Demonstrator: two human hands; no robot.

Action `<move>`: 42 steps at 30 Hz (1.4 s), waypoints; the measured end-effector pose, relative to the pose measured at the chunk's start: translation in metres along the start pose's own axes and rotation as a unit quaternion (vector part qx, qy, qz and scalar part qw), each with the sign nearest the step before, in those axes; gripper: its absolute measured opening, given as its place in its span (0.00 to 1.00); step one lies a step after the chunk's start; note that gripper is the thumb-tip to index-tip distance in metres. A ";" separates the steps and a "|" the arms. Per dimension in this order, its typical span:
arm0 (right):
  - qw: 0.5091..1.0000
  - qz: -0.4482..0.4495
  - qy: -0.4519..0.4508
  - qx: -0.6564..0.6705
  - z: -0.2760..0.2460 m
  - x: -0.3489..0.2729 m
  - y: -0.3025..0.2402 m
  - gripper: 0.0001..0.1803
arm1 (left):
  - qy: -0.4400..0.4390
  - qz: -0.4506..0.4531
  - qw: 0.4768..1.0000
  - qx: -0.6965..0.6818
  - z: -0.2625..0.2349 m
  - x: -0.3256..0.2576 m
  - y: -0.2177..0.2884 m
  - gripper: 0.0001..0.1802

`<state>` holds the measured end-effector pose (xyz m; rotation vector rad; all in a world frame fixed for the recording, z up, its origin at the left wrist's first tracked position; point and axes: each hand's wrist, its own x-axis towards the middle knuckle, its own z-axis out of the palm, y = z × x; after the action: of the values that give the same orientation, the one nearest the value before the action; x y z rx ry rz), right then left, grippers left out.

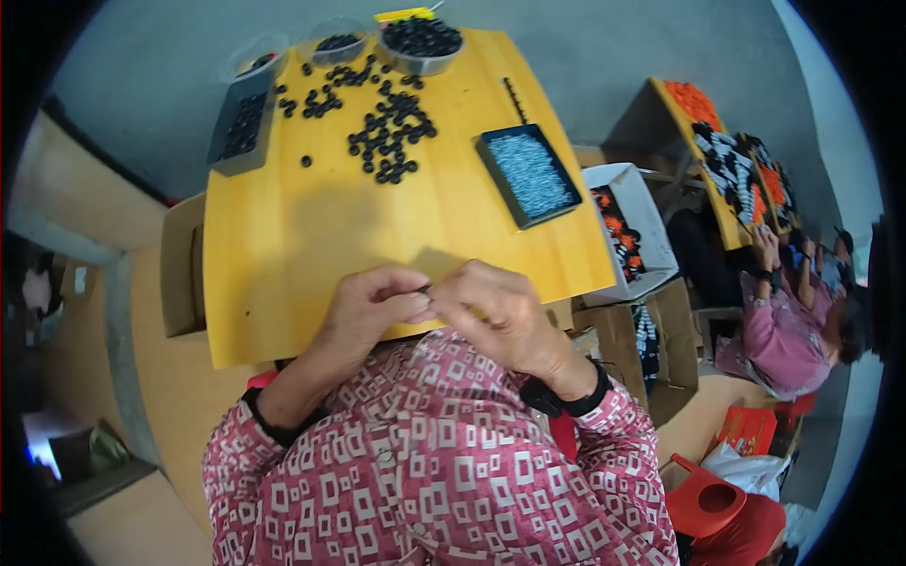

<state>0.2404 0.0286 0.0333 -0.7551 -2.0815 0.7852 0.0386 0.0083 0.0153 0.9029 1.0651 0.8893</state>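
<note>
Close together at the table's near edge, my two hands meet fingertip to fingertip. My left hand (373, 307) pinches a small dark piece (424, 291), of which only a bit shows. The fingers of my right hand (493, 311) are closed against the same spot, and what they grip is hidden. Farther up the yellow table (444, 217) lies a loose spread of small round black parts (392, 137). To the right, a black tray (528, 174) is filled with small pale-blue, thin pieces. A short row of black parts (514, 101) stands beyond that tray.
A dark bin (241, 124) and clear tubs of black parts (421, 42) line the far edge. Right of the table are a white crate (634, 226) and a cardboard box (675, 349). Another person (788, 330) sits at a table with orange and black parts. A red stool (708, 500) stands lower right.
</note>
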 end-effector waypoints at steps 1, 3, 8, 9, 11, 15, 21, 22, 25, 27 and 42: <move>1.000 0.017 0.012 0.015 0.002 0.001 -0.005 0.04 | -0.023 0.017 0.999 -0.021 -0.002 0.001 -0.006 0.10; 0.999 0.044 0.012 0.027 0.005 -0.001 -0.004 0.04 | -0.060 0.064 0.995 -0.051 -0.007 0.007 -0.017 0.10; 0.993 0.072 0.057 0.071 0.017 -0.003 0.002 0.05 | -0.029 0.128 0.991 0.011 -0.007 0.005 -0.019 0.10; 0.988 0.087 0.072 0.104 0.020 -0.004 0.005 0.05 | -0.022 0.138 0.990 0.026 -0.008 0.005 -0.018 0.10; 0.986 0.111 0.073 0.102 0.025 -0.005 0.010 0.05 | -0.022 0.127 0.992 0.007 -0.011 0.008 -0.021 0.10; 0.983 0.146 0.087 0.066 0.030 -0.005 0.002 0.05 | -0.025 0.122 0.992 -0.025 -0.012 0.006 -0.021 0.10; 0.993 0.058 0.077 -0.068 0.028 -0.006 -0.002 0.08 | -0.032 0.124 0.992 -0.004 -0.013 0.004 -0.021 0.11; 0.992 0.026 0.076 -0.093 0.029 -0.006 -0.001 0.09 | -0.036 0.119 0.992 -0.002 -0.013 0.003 -0.021 0.11; 0.986 -0.051 0.069 -0.143 0.027 -0.005 0.005 0.09 | -0.046 0.095 0.994 -0.040 -0.013 0.003 -0.021 0.11; 0.985 -0.051 0.062 -0.153 0.026 -0.005 0.001 0.08 | -0.047 0.094 0.994 -0.030 -0.014 0.003 -0.021 0.11; 0.992 0.024 0.008 -0.125 0.028 -0.010 0.003 0.05 | 0.023 0.199 0.968 0.149 -0.011 0.005 -0.027 0.09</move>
<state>0.2235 0.0161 0.0123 -0.9458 -2.1781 0.5460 0.0331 0.0047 -0.0139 1.3871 1.0941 1.1018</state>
